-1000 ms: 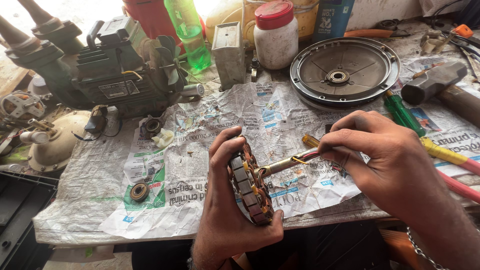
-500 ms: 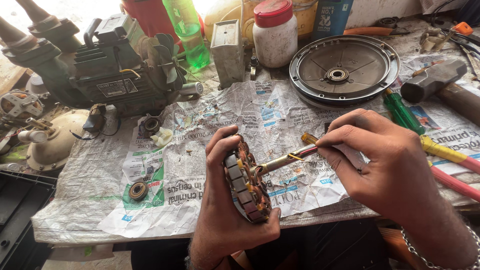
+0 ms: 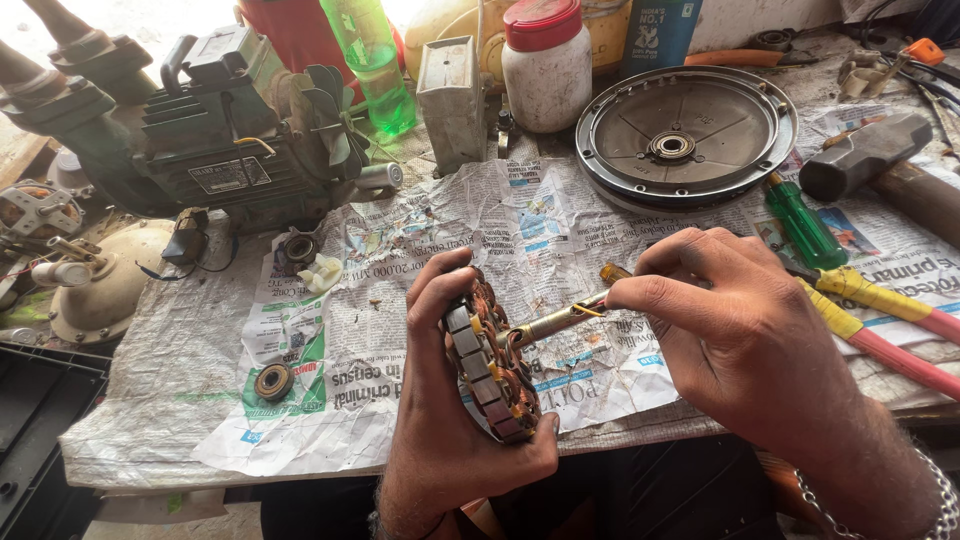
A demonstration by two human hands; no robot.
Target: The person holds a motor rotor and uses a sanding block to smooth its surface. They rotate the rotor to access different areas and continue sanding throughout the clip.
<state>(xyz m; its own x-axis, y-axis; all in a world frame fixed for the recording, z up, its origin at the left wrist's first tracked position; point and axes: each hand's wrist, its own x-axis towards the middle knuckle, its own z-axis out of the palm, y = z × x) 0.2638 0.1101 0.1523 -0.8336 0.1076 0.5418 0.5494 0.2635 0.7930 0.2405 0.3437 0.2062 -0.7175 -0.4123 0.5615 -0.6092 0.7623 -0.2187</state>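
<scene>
1. Two bare hands were at work over the newspaper-covered tabletop (image 3: 420, 250), and the action sat right at the front edge.
2. The left hand (image 3: 440, 420) had its grip clamped around the stator (image 3: 490, 365), a round piece with metal poles and copper windings, held on edge just above the tabletop, thumb curled under the bottom rim.
3. The right hand (image 3: 740, 340) had its grip pinched tight on the handle of a screwdriver (image 3: 560, 318), with the tip touching the upper windings of the stator.
4. By the look of it the job was mid-stream: the stator was out in the hand, the tool was engaged, and the copper windings were still in place on the poles. How much had been loosened could not be told.
5. Other parts lay open around it: a round metal cover plate (image 3: 685, 135) at the back right, a bearing (image 3: 273, 381) on the paper near the left, and a dark pump motor (image 3: 230, 140) at the back left.
6. A green-handled screwdriver (image 3: 800, 220) and a hammer (image 3: 880, 160) waited to the right, well apart from the stator, and a white jar with a red lid (image 3: 545, 65) stood at the back.
</scene>
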